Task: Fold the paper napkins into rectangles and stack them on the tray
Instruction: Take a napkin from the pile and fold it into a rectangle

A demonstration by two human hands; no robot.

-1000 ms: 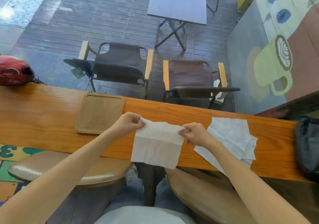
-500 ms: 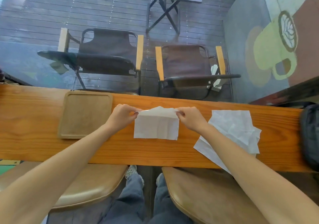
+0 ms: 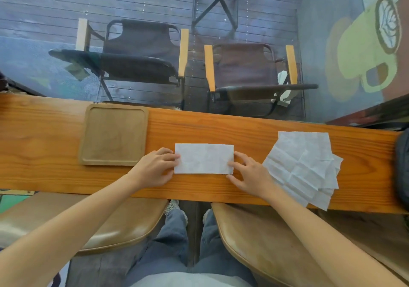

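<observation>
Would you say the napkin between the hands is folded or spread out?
Folded: the napkin lies flat as a neat rectangle, smaller than the spread sheets beside it.

Counter (image 3: 243,129): tray (image 3: 114,134), napkin (image 3: 204,158), pile (image 3: 303,165).

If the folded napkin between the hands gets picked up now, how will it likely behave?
The folded napkin is thin paper lying flat on the counter, so it is probably very light and floppy. With both hands holding its ends down, the fold may spring open once they let go.
</observation>
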